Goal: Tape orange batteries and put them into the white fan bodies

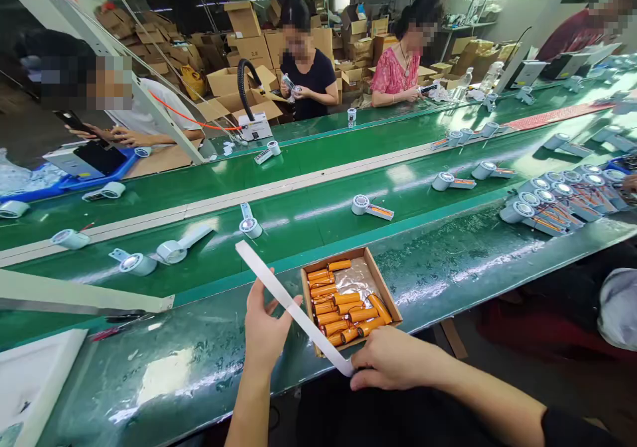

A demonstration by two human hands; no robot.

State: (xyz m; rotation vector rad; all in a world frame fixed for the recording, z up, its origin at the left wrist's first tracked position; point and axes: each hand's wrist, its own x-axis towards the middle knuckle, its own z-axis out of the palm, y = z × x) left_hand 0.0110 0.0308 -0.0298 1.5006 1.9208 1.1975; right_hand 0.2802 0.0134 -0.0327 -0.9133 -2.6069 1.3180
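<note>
A long white strip (293,309) slants across the near edge of the green bench (189,361), held at two places. The left hand (263,331) pinches it midway, thumb on top against the fingers beneath; the right hand (393,361) nips its lower end between curled fingertips. Just behind the strip sits a small cardboard box (383,281) full of orange cylindrical cells (343,311). Beyond, white fan-like units (371,208) lie on the conveyor, and other people work on the far side.
</note>
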